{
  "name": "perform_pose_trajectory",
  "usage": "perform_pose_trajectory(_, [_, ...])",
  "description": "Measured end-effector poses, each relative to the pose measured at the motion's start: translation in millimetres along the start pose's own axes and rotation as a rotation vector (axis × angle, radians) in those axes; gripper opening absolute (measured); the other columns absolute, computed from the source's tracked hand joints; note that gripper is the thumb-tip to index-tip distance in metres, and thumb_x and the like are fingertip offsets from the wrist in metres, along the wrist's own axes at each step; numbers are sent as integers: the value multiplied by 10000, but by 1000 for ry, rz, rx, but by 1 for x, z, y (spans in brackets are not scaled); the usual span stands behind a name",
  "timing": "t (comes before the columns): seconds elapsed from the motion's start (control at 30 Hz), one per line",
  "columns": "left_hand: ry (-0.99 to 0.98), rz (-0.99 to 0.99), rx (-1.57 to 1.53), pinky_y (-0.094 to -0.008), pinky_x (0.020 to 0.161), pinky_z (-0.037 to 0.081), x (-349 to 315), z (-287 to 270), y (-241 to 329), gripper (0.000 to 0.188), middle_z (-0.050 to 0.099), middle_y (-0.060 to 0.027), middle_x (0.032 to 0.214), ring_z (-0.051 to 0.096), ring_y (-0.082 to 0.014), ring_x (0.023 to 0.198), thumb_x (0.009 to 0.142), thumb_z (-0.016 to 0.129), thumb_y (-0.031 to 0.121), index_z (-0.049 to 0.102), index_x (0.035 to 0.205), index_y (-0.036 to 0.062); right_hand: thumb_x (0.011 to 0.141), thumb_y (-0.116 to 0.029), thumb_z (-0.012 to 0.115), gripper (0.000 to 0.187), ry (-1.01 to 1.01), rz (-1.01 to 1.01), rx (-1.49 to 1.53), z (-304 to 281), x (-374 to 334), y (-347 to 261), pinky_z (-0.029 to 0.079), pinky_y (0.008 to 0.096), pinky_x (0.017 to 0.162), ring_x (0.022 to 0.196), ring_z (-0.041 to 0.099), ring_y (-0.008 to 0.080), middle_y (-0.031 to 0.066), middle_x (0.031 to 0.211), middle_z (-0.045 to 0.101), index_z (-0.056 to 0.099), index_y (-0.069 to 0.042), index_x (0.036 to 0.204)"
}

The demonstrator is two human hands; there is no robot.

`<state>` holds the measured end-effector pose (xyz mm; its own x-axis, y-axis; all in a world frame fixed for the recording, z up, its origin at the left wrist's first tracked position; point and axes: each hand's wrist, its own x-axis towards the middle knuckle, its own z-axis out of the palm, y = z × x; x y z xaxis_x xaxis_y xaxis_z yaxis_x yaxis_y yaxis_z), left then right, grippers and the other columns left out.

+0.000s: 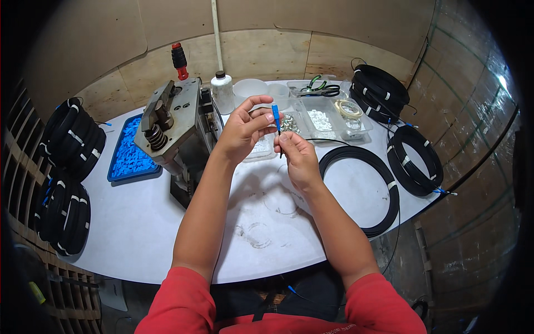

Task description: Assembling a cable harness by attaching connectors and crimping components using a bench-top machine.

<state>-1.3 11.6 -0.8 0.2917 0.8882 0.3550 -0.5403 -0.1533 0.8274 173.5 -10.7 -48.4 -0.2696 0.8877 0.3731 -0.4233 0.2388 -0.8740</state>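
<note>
Above the middle of the table, a slim blue cable connector [276,115] stands nearly upright on the end of a black cable [328,140]. My left hand [247,127] has its curled fingers at the connector's left side, with the thumb tip against it and the index finger lifted above. Just below the connector, my right hand [297,157] pinches the cable between thumb and forefinger. From there the cable leads right to a large black coil [394,209] lying on the table.
Left of my hands stands a metal hand press [181,119], beside a blue tray [135,177] of blue pieces. Bundled black coils [72,136] lie at the left edge; more coils [381,92] lie at the right. Behind are a white bottle [222,93], a clear parts container [339,132], and black-handled scissors [322,91].
</note>
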Motion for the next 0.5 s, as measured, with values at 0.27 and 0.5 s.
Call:
perform_pose_trajectory(0.27, [-16, 20, 29, -379, 944, 544, 0, 9, -1, 444, 725, -111, 1130, 686, -193, 1065, 944, 720, 35, 551, 1352, 76, 1072, -250, 615, 232, 22, -17, -16, -4, 1, 2, 441, 235, 839, 861, 563, 67, -15, 909, 659, 699, -39, 1030])
perform_pose_trajectory(0.5, [116, 176, 202, -334, 949, 563, 2, 15, 0, 369, 741, -93, 1042, 705, -156, 1008, 894, 797, 28, 616, 1215, 22, 986, -179, 748, 175, 199, -303, -510, 9, -4, -1, 527, 262, 756, 804, 660, 76, 40, 898, 761, 749, -13, 1044])
